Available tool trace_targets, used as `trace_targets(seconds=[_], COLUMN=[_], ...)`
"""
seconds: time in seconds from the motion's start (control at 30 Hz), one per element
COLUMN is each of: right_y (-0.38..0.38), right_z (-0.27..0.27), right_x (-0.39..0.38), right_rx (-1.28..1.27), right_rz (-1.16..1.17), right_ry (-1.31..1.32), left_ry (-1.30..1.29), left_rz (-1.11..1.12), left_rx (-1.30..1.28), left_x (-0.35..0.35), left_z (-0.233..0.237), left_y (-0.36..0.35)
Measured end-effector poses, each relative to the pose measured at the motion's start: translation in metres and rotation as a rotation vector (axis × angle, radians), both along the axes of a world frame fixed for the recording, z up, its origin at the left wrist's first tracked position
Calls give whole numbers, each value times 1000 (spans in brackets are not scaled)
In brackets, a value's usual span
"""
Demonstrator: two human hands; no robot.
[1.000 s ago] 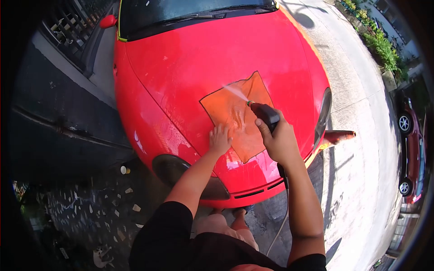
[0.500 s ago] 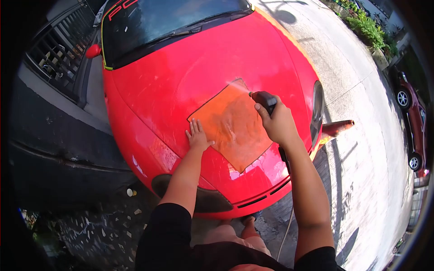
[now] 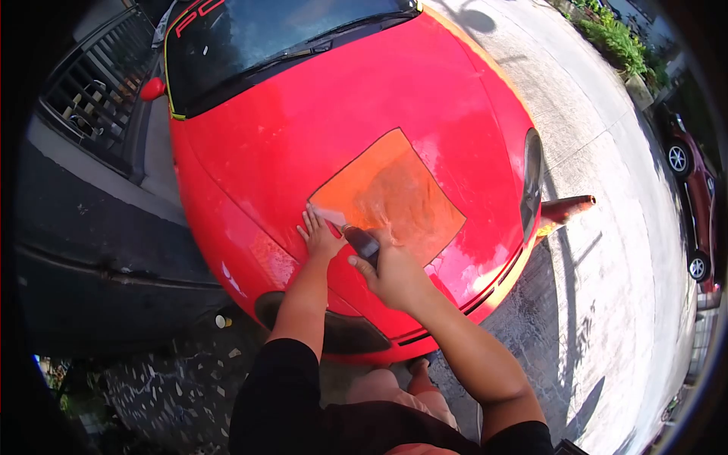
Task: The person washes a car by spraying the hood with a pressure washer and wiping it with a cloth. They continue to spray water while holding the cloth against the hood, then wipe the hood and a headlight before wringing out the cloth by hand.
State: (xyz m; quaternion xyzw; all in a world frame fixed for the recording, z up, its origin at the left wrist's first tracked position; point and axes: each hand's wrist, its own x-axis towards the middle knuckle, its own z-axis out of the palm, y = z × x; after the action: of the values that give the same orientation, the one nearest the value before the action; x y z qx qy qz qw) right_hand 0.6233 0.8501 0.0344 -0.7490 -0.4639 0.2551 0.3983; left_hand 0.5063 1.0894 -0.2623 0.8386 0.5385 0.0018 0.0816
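An orange cloth (image 3: 425,182) with a dark edging lies flat on the red car hood (image 3: 303,144); a darker, wet-looking patch covers its middle. My left hand (image 3: 322,237) rests on the hood by the cloth's left corner, fingers stretched out. In my right hand (image 3: 393,271) is a black spray gun (image 3: 362,241), held over the cloth's lower left edge. A pale jet leaves its nozzle towards the left corner, close to my left fingertips. My right hand and forearm hide the cloth's lower part.
The windshield (image 3: 280,38) and wiper are beyond the hood. A dark wall (image 3: 114,235) with a railing (image 3: 95,91) runs along the left. An orange traffic cone (image 3: 565,211) lies on its side at the right. Farther off stands a dark red car (image 3: 691,189).
My right hand has swung left and nearer with the spray gun, from the cloth's right side to its left. The jet now hits the left corner. My left hand has barely shifted.
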Motion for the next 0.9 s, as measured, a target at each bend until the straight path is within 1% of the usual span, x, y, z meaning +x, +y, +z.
trace_targets(seconds=[0.07,0.1,0.2,0.27,0.3,0.37,0.4,0.43,0.47,0.53,0.63,0.67,0.73,0.83,0.9], right_y=[0,-1,-8,-13,-15,-21,-24,-28,-29,-30,-22,-21,-22,-26,-28], right_z=[13,5,32,35,36,36,34,22,16,8,10,10,18,23,11], right_x=[20,39,87,97,92,65,47,29,15,5,44,63,91,87,54], right_rx=[-53,81,65,135,76,-37,-80,-61,-141,-120,-130,-11,29,-13,-35], right_rz=[-87,-153,-331,-341,-319,-278,-210,-149,-91,-66,-253,-310,-403,-360,-232], right_ry=[-21,-8,-113,-97,-81,-49,20,8,33,31,-3,-77,-61,-59,-12], left_ry=[-78,-146,-75,-54,-44,-45,-46,-37,-29,-18,-6,-4,-2,6,13], left_rz=[-33,-50,-64,-36,-24,-75,-104,-95,-87,-80,-75,-74,-71,-64,-59], left_rx=[-87,-49,-54,-49,-45,-38,-34,-51,-68,-92,-99,-98,-97,-106,-122], left_x=[-9,-13,-18,-14,-12,-14,-14,-14,-13,-9,-10,-9,-9,-10,-8], left_z=[32,24,30,34,35,21,15,20,30,41,45,44,43,48,51], left_y=[-10,-7,-8,-11,-13,-15,-16,-18,-21,-25,-24,-24,-24,-26,-27])
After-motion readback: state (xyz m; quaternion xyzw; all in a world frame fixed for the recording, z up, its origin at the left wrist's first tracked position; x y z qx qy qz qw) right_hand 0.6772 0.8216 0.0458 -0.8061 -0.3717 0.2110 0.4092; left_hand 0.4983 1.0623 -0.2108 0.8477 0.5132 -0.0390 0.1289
